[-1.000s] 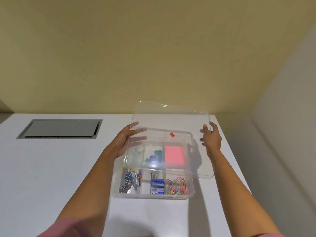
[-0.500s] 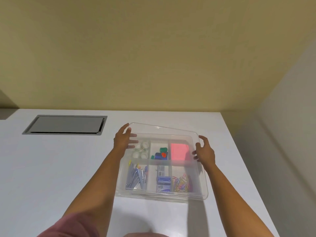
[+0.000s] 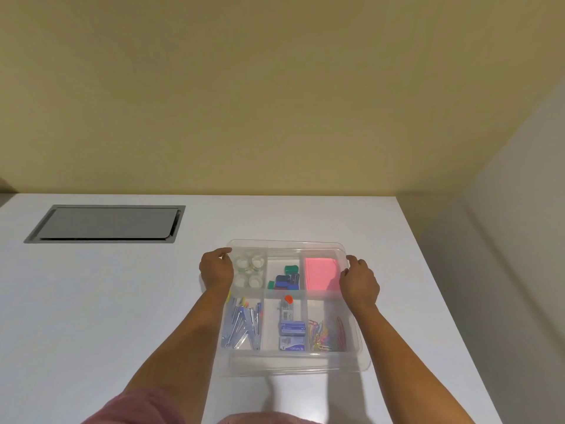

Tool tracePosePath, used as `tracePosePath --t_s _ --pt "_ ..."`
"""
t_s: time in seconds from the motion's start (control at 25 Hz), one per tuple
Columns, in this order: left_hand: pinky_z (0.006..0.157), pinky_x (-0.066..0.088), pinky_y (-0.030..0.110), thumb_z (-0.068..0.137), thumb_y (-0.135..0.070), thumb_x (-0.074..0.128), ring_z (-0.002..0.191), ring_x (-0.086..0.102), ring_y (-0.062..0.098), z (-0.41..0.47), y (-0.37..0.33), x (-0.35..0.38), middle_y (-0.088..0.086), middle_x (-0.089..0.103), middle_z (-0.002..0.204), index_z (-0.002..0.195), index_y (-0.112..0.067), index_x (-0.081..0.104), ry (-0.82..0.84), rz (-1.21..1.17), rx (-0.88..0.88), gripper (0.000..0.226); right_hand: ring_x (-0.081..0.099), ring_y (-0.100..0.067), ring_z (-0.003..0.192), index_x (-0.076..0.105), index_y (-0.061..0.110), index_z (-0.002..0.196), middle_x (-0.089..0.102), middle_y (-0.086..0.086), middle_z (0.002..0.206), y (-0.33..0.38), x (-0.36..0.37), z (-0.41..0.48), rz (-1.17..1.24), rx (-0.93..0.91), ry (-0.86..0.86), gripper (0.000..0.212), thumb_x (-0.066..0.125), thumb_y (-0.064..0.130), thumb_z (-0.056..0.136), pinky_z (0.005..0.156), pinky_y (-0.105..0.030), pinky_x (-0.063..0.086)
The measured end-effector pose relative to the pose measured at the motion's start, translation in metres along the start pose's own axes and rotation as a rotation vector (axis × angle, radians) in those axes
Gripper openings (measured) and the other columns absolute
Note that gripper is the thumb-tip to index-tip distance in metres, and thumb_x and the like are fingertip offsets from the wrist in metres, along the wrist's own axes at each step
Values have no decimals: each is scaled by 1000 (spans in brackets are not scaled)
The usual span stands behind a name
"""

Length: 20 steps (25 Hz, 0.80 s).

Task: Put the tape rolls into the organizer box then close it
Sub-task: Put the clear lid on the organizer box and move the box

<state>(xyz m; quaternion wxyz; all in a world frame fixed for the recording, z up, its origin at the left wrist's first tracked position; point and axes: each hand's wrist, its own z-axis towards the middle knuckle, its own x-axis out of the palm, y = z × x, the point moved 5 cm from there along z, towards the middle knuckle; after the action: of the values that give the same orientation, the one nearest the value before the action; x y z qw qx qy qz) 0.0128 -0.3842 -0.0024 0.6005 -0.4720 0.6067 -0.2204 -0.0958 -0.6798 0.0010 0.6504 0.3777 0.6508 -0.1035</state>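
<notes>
Your left hand (image 3: 216, 270) grips the left edge of the clear lid (image 3: 293, 362), fingers curled over its far left corner. Your right hand (image 3: 359, 282) holds the right edge the same way, fingers wrapped around the rim near the far right corner. The lid sits over the organizer box (image 3: 356, 335), low centre of the frame, on the white table (image 3: 91, 301); its near edge overhangs the box front. You cannot tell whether it is fully seated.

The tape rolls (image 3: 250, 270) lie in the far left compartment, just beside your left hand. Pink notes (image 3: 321, 273) fill the far right compartment. Coloured paper clips (image 3: 327, 335) sit in the near right one, and a blue staple box (image 3: 293, 328) in the near middle.

A grey hatch (image 3: 107, 223) is set into the table at centre left.
</notes>
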Motion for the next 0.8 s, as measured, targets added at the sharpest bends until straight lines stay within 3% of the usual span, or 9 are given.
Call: tracePosePath --t_s 0.16,0.36,0.52,0.6,0.68,0.8 --pt "98 43 42 91 -1 49 115 55 38 12 4 12 24 60 121 115 0 62 7 27 -19 27 59 -33 110 55 10 124 59 -13 122 -3 5 15 99 82 -12 31 42 17 97 83 -39 50" --pt "101 42 38 94 -7 48 116 56 37 25 10 19 21 63 122 116 0 62 26 -15 -97 27 57 -35 114 60 7 122 64 -17 123 -4 17 38 494 257 32 34 40 23 100 93 -38 46" --pt "99 43 35 94 -14 49 113 58 34 35 9 25 17 66 119 111 -4 66 23 -64 -122 26 57 -30 103 66 6 115 67 -13 114 -2 23 49 723 374 68 31 46 22 98 86 -30 42" --pt "98 43 35 94 -16 50 113 58 33 40 9 28 16 65 120 111 -5 66 21 -88 -143 26 54 -26 92 70 9 105 64 -9 98 -2 26 51 849 469 92 25 52 22 94 82 -30 42" --pt "98 44 35 94 -17 50 113 57 33 42 10 30 16 65 119 111 -4 66 12 -104 -156 27 52 -25 86 68 17 83 59 -4 86 -3 30 52 918 571 109 16 56 25 90 76 -30 41" --pt "93 47 39 93 -19 50 105 59 37 43 11 30 21 68 109 105 -1 67 -10 -106 -144 27 50 -25 86 63 19 76 57 -4 87 -3 35 51 957 612 88 19 58 31 89 77 -32 40"
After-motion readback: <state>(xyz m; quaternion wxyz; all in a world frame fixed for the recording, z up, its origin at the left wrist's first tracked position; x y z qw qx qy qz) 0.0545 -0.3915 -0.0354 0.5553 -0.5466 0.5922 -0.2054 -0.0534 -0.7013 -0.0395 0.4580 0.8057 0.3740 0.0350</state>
